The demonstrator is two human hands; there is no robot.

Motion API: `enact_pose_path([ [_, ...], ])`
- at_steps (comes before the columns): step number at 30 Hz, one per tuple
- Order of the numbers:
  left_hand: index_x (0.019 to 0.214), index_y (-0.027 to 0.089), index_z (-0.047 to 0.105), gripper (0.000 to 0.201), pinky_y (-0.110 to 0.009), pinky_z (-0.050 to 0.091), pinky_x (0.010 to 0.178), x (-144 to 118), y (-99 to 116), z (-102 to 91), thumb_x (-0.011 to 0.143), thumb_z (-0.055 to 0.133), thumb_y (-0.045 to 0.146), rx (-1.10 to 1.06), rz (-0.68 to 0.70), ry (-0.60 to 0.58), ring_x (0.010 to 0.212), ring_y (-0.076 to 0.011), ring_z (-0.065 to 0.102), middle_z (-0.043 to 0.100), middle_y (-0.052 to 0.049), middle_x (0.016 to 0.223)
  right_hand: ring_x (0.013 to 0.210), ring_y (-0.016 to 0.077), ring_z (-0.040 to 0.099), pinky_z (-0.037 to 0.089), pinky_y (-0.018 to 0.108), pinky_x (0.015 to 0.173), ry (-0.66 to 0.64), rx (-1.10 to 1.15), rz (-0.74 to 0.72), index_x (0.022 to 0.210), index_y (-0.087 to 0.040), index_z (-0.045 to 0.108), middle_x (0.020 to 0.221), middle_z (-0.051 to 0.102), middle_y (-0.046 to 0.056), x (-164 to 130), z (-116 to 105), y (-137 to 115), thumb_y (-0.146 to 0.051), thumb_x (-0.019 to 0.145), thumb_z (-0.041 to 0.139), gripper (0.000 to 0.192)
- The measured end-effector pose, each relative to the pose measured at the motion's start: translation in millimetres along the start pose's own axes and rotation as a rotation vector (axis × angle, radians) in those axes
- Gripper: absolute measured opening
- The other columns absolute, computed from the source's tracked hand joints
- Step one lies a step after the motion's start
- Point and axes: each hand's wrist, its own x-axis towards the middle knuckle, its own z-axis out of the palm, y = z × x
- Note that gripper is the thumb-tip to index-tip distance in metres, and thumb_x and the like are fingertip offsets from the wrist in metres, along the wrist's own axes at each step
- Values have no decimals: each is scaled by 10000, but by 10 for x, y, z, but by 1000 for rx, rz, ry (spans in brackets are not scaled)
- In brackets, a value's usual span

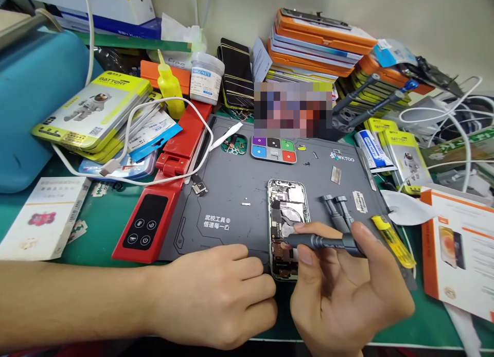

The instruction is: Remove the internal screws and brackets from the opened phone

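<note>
An opened phone (287, 220) lies on the dark grey work mat (227, 192), its boards and inner parts bare. My right hand (351, 290) grips a dark screwdriver (328, 242) between thumb and fingers, held nearly level, with its tip over the left side of the phone. Beside the phone's lower left edge, my left hand (219, 295) rests with its fingers curled in; whatever is inside them, if anything, is hidden. Just right of the phone lie two more dark screwdrivers (337, 210). A small metal strip (246, 203) sits on the mat to the left.
A red folding lamp (154, 208) with a white cable flanks the mat. Yellow battery boxes (96, 107), a paste jar (207, 76) and stacked orange cases (316, 38) line the back. At right are a yellow tube (393, 241) and a white-orange box (459, 249).
</note>
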Motion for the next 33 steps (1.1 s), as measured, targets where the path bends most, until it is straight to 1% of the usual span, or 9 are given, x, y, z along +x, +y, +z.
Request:
enact_pose_path([
  [6,920,167,730,150,-371,391,618,0,4,-18,1058,674,184,19,9,-15,732,-185,523,623,-12,840,886,197,794,723,316,732,11,-4,-64,1569,-149,571,1062,749,108,3,0,43,90,871,689,747],
  [10,926,168,731,148,-373,401,614,0,6,-20,1061,673,184,23,8,-15,730,-184,529,631,-10,842,939,201,806,726,321,750,-12,-31,-25,1584,-229,583,1113,763,76,-70,-33,66,79,848,769,819],
  [12,915,180,723,170,-370,406,617,2,4,-22,1071,655,183,34,7,-21,731,-185,538,641,-17,843,1028,222,812,733,357,811,-26,-58,-56,1599,-274,576,1207,765,69,-113,-64,79,45,839,826,862],
  [14,903,189,715,188,-367,403,612,6,1,-28,1078,647,185,37,11,-26,730,-184,543,645,-22,841,1074,256,818,733,407,847,10,-110,-107,1605,-264,576,1277,777,85,-141,-94,84,26,884,798,808],
  [18,907,176,725,175,-371,392,599,15,2,-40,1071,665,185,26,14,-14,727,-180,541,639,-15,838,986,260,832,718,388,818,105,-246,-194,1550,-219,645,1229,820,91,-134,-118,63,48,935,714,674],
  [23,928,171,737,190,-370,409,604,9,-3,-27,1087,634,173,31,16,0,734,-183,549,654,-19,848,1014,233,811,701,372,860,79,-273,-198,1572,-276,632,1240,813,78,-80,-106,23,-2,992,689,644],
  [27,953,175,749,186,-364,444,599,12,-4,5,1090,624,194,67,17,-1,734,-183,560,661,-19,846,977,207,784,689,342,821,85,-303,-185,1553,-307,648,1218,812,53,-79,-121,15,24,936,753,708],
  [30,931,175,763,182,-359,419,541,10,72,-11,1069,650,210,149,63,21,667,-171,532,612,-13,773,978,188,759,677,314,812,80,-291,-162,1539,-300,659,1215,791,61,-89,-141,16,29,915,780,715],
  [33,943,171,784,157,-368,297,469,-1,203,-119,1052,686,229,292,177,130,570,-150,432,480,22,678,1047,200,752,674,318,842,57,-221,-179,1567,-263,631,1251,766,93,-90,-157,23,27,944,740,696],
])
